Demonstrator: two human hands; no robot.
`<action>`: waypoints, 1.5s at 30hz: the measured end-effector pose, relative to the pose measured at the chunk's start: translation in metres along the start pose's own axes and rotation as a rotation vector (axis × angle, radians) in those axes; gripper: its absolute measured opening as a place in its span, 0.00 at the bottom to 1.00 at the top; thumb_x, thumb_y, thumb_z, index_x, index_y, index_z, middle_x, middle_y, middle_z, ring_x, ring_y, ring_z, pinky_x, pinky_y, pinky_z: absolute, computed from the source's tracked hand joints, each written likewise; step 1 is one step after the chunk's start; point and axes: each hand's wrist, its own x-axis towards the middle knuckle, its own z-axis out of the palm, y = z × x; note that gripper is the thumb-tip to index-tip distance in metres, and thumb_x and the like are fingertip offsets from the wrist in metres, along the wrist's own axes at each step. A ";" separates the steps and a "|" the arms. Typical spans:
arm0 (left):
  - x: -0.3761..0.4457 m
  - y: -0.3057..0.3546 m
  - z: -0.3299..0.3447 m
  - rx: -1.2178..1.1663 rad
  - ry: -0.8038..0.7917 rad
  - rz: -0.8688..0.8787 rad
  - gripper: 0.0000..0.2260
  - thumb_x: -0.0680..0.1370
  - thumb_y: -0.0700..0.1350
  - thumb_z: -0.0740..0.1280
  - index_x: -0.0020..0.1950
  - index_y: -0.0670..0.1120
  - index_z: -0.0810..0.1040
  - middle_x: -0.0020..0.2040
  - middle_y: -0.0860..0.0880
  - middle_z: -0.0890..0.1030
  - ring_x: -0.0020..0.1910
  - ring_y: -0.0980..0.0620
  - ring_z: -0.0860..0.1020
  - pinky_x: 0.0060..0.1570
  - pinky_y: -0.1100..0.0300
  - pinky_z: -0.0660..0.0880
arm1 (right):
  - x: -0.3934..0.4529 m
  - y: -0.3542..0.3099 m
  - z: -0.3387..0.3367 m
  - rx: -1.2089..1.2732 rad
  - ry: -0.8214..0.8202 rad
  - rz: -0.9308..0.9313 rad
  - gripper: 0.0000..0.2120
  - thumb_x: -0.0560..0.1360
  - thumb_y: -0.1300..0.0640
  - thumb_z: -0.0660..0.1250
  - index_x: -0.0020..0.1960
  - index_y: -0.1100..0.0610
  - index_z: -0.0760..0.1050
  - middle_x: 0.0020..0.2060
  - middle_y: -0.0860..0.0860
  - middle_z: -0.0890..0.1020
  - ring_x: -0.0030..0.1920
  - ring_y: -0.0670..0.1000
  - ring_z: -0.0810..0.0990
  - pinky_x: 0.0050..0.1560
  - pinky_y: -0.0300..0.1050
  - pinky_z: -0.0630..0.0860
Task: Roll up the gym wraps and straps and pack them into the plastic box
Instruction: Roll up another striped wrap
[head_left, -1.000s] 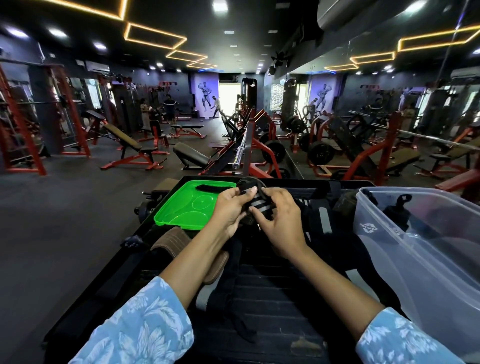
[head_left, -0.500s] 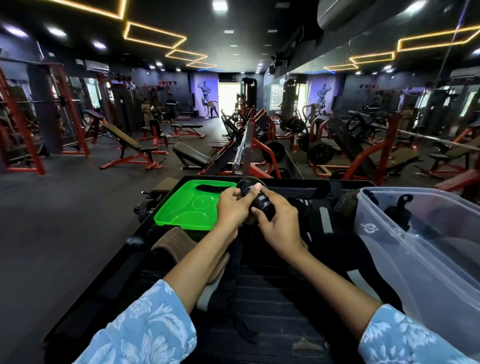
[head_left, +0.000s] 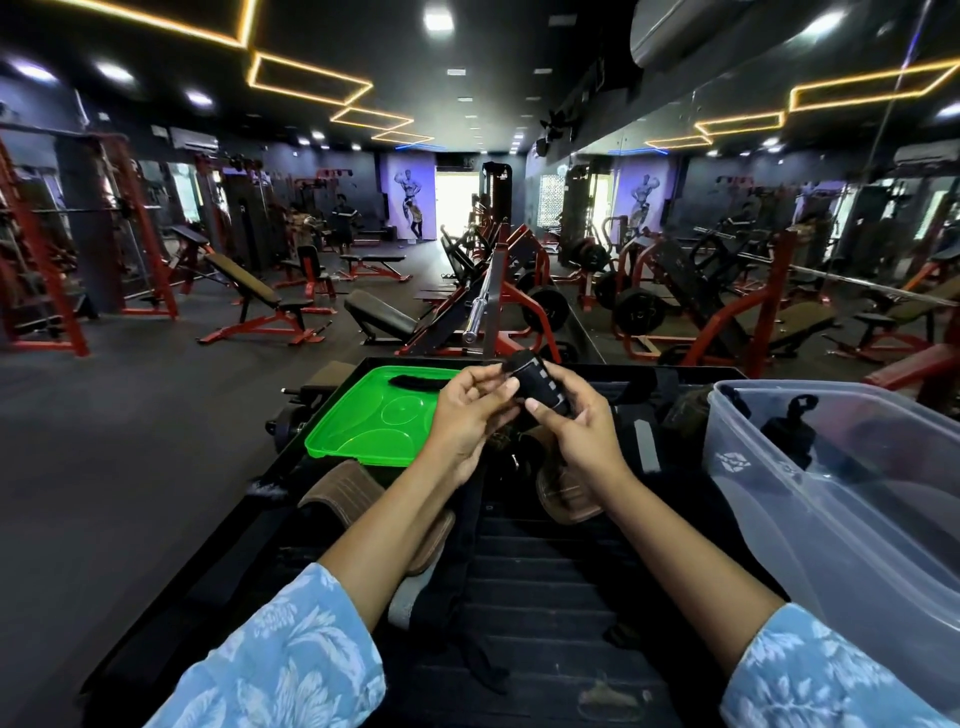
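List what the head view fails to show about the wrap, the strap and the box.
- Rolled wrap: its loose end, covered by the left hand and right hand.
- Plastic box: its right part, cut off by the frame edge; the dark contents blur through the wall.
- Black strap: its upper end, hidden under the left forearm.

**Where your hands can go**

Your way to the plastic box (head_left: 779, 499) on your right is open from above, because its top has no lid. Its near wall stands tall, so you must go over it. The green lid (head_left: 363, 436) lies flat on your left. Brown pads (head_left: 343, 491) and dark straps (head_left: 467, 597) crowd the black table (head_left: 545, 597) under your arms.
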 end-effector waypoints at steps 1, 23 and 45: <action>-0.001 0.002 0.001 -0.047 -0.015 -0.033 0.05 0.78 0.37 0.62 0.45 0.46 0.74 0.36 0.51 0.81 0.34 0.59 0.80 0.44 0.62 0.77 | 0.000 -0.003 -0.001 0.065 -0.044 0.017 0.21 0.71 0.70 0.68 0.62 0.58 0.73 0.59 0.54 0.78 0.59 0.47 0.77 0.61 0.41 0.72; 0.001 0.004 -0.010 -0.013 -0.145 -0.110 0.09 0.76 0.30 0.61 0.47 0.43 0.74 0.33 0.52 0.82 0.30 0.58 0.79 0.32 0.67 0.76 | 0.000 -0.011 -0.003 0.183 -0.172 0.225 0.12 0.74 0.62 0.67 0.57 0.56 0.76 0.43 0.50 0.80 0.45 0.44 0.81 0.46 0.34 0.76; 0.004 0.002 -0.019 -0.015 -0.272 -0.388 0.19 0.70 0.51 0.71 0.56 0.43 0.74 0.40 0.47 0.82 0.41 0.50 0.80 0.55 0.56 0.74 | 0.005 -0.007 -0.016 0.175 -0.161 0.135 0.33 0.65 0.74 0.71 0.63 0.50 0.67 0.61 0.51 0.74 0.63 0.50 0.73 0.62 0.52 0.73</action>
